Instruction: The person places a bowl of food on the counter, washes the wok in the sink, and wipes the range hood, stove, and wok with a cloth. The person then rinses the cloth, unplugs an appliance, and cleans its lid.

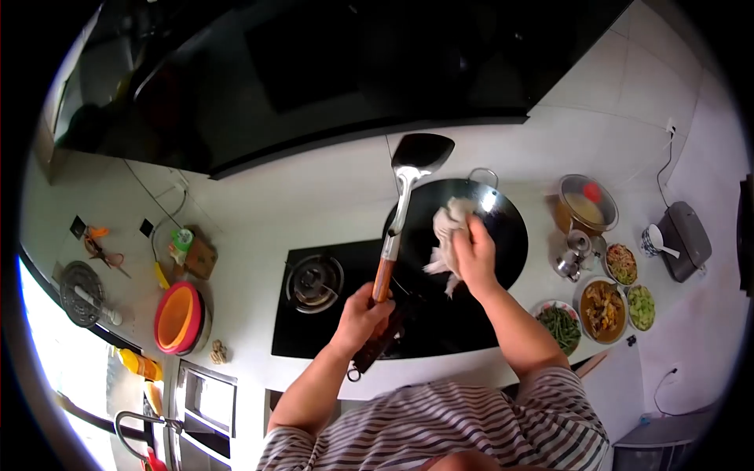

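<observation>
My left hand (364, 320) is wrapped round the wooden handle of a wok spatula (403, 206), whose broad dark blade points up and away from me. A crumpled whitish cloth (450, 239) is bunched in my right hand (474, 255), its loose ends hanging down. Both the cloth and that hand are over the large black wok (503, 239), apart from the spatula. The wok sits on the right side of the black gas hob (363, 263). Its own handle (369, 353) shows below my left hand.
On the right counter stand a plate of green beans (559, 323), a bowl of cooked food (603, 310), a steel kettle (572, 255) and a steel basin (611, 206). Nested colored basins (179, 314) are left of the free burner (314, 282). A black range hood (314, 78) overhangs the hob.
</observation>
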`<state>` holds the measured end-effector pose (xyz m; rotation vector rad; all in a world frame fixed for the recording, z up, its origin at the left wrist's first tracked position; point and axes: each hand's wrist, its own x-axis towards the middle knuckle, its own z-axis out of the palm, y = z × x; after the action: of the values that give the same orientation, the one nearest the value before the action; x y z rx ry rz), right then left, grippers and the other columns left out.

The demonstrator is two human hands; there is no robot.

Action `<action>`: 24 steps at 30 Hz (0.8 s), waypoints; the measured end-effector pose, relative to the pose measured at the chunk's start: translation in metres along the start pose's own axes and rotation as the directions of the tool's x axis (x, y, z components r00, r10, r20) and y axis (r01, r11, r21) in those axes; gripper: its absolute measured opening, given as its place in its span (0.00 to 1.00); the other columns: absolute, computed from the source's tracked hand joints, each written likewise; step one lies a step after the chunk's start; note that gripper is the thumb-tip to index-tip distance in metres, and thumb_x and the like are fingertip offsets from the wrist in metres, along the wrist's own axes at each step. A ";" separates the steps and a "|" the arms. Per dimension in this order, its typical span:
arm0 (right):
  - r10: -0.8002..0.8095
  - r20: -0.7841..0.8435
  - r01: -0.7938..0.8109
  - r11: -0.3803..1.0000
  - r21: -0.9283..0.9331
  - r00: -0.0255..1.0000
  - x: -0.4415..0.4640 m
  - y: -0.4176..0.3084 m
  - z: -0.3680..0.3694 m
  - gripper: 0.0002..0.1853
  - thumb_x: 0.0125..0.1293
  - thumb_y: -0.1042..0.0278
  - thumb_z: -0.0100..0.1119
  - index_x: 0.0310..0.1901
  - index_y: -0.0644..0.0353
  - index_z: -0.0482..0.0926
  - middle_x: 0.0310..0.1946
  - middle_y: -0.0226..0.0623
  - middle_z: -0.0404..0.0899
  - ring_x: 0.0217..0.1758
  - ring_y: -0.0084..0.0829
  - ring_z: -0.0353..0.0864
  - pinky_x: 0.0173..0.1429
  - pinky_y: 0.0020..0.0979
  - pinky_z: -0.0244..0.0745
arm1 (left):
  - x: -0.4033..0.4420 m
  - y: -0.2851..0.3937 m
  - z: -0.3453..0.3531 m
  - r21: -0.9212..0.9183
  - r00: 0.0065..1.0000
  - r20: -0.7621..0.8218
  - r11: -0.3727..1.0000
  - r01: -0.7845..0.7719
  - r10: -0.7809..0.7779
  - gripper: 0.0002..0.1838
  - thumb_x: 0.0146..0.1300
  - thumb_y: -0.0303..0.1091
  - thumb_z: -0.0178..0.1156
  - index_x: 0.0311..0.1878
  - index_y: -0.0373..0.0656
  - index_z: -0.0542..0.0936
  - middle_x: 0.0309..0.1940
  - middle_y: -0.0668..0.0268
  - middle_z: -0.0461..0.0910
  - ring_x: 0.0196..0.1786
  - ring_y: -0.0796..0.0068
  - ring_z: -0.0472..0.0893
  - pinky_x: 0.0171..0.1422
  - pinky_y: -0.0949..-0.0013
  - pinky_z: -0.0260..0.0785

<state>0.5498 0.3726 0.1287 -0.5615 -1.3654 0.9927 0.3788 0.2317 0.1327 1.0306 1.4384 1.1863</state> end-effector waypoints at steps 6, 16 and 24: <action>-0.236 0.338 0.308 0.934 -0.179 0.911 -0.046 -0.015 0.030 0.12 0.60 0.69 0.51 0.45 0.62 0.69 0.25 0.48 0.75 0.28 0.48 0.78 0.31 0.36 0.73 | 0.000 -0.026 -0.003 -0.586 0.816 0.576 0.721 0.370 0.050 0.10 0.57 0.33 0.59 0.37 0.42 0.70 0.16 0.69 0.64 0.10 0.79 0.62 0.14 0.75 0.55; -0.330 0.048 0.327 0.885 -0.332 0.943 0.050 -0.018 0.034 0.08 0.61 0.72 0.51 0.39 0.65 0.69 0.18 0.44 0.74 0.19 0.35 0.79 0.23 0.31 0.71 | -0.037 -0.030 0.007 -0.431 0.685 0.719 0.697 0.573 -0.118 0.08 0.55 0.22 0.57 0.37 0.39 0.69 0.17 0.65 0.66 0.11 0.77 0.64 0.13 0.74 0.54; -0.352 -0.219 0.153 0.775 -0.613 0.910 0.140 -0.024 -0.006 0.10 0.60 0.65 0.48 0.40 0.62 0.69 0.24 0.47 0.78 0.28 0.49 0.78 0.33 0.42 0.71 | -0.059 -0.033 -0.006 -0.419 0.802 0.577 0.786 0.455 -0.156 0.05 0.53 0.20 0.55 0.31 0.34 0.68 0.12 0.65 0.62 0.09 0.78 0.62 0.12 0.75 0.51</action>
<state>0.5498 0.4790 0.2233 -0.9259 -1.3929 0.2120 0.3821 0.1676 0.1105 0.5971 0.7334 0.8872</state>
